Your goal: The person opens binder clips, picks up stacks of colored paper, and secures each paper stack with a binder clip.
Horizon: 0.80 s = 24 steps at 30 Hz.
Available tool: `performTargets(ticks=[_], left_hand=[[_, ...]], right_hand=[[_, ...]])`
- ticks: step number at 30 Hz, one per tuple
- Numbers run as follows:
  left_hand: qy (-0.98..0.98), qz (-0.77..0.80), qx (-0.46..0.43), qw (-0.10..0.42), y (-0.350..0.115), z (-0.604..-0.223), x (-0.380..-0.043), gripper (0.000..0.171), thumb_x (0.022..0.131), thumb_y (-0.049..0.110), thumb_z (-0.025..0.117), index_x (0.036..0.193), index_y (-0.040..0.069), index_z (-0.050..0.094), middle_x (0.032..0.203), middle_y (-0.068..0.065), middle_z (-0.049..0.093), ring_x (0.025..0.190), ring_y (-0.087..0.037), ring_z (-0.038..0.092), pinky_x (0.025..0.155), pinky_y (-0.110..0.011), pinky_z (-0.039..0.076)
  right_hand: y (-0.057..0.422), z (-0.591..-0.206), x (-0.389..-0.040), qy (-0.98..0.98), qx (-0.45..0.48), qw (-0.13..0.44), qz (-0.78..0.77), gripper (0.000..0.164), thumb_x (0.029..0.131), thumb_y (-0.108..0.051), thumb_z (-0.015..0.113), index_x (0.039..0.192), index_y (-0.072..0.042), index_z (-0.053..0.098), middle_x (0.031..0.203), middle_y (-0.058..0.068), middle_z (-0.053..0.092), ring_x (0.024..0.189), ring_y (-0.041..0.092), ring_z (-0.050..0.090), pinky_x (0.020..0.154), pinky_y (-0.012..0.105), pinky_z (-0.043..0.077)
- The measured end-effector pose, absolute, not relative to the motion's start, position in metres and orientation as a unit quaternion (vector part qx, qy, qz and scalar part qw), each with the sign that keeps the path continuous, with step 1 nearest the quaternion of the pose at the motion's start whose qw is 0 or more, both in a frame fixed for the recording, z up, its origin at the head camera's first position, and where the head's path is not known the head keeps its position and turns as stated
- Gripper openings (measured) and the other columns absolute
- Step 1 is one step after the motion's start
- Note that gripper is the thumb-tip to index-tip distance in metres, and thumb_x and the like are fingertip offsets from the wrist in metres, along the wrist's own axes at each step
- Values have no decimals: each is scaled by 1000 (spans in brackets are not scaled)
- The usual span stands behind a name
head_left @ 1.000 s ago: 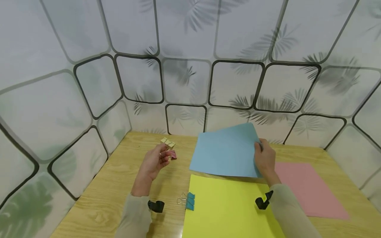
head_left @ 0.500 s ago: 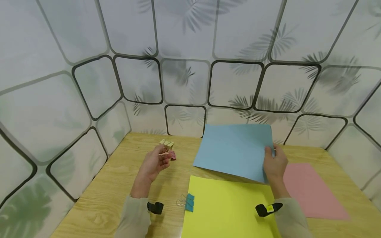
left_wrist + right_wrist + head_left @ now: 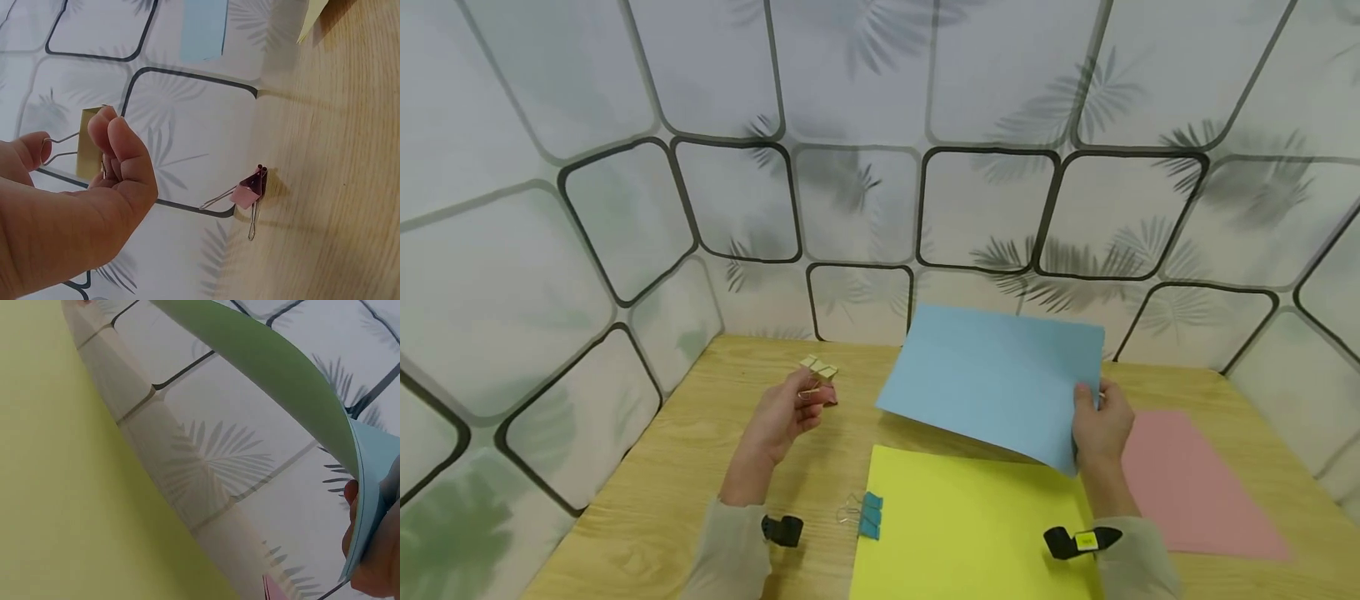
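I've got L hand [image 3: 781,418] curled, pinching a pale-yellow metal binder clip [image 3: 89,151] above the wooden surface [image 3: 647,500], nr a small pink binder clip [image 3: 245,195]. R hand [image 3: 1101,425] grips blue rectangular paper [image 3: 992,375] by its R edge, tilted up nr yellow rectangular paper [image 3: 962,525] w/ a teal binder clip [image 3: 871,515] on its L edge.

I see light-blue paper [image 3: 992,375] at 1 o'clock, held up, tilted and bowed, gripped at its 3 o'clock edge. Pale-yellow binder clip [image 3: 820,367] at 11, held aloft, wire handle out.
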<state>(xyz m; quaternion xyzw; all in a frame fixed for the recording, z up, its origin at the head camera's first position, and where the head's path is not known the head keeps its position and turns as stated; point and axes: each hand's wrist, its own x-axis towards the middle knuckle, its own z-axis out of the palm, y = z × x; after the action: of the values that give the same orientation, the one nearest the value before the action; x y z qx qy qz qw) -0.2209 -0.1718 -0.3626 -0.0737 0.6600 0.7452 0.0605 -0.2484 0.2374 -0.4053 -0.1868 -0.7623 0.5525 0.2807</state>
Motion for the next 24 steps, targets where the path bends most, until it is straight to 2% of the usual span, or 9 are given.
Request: performTargets(ticks=[4,10,12,17,20,24], left_hand=[[660,744,-85,59,-174,-360,-219,48,106,40,43,125,-2,54,90,0,63,71,-9,54,68,-23,51],[653,750,-83,64,-175,-361,-220,42,105,36,47,124,0,57,88,1,68,72,-9,55,68,-22,51],[656,748,-79,66,-174,-361,-220,41,105,35,47,125,1,57,89,1,68,74,-9,56,70,-22,51],[657,748,-74,62,-173,-362,-221,41,106,34,46,126,0,57,92,-1,68,74,-8,57,70,-22,52],[651,752,-78,61,-172,-363,-222,42,106,34,46,127,0,56,91,-1,68,72,-8,57,68,-21,52],[649,755,-83,57,-171,-364,-223,41,106,34,45,129,1,54,88,0,64,69,-7,55,66,-21,52]], right_hand=[[237,-403,-246,-747,-197,270,575,28,99,-12,54,118,8,61,107,28,65,58,-10,52,53,14,45],[240,-399,-244,-730,-207,258,598,27,98,-13,57,117,6,62,84,1,67,57,-7,55,52,16,48],[242,-398,-244,-731,-213,249,599,29,98,-14,57,120,5,61,87,5,68,57,-6,55,52,17,48],[246,-397,-244,-736,-224,217,601,35,100,-18,56,127,3,58,114,24,63,62,-5,56,54,16,48],[249,-394,-243,-735,-226,192,609,39,101,-20,56,132,3,56,117,23,63,64,-3,57,55,18,49],[252,-388,-240,-740,-220,166,614,43,101,-22,56,136,3,53,107,12,67,65,-2,59,56,20,50]])
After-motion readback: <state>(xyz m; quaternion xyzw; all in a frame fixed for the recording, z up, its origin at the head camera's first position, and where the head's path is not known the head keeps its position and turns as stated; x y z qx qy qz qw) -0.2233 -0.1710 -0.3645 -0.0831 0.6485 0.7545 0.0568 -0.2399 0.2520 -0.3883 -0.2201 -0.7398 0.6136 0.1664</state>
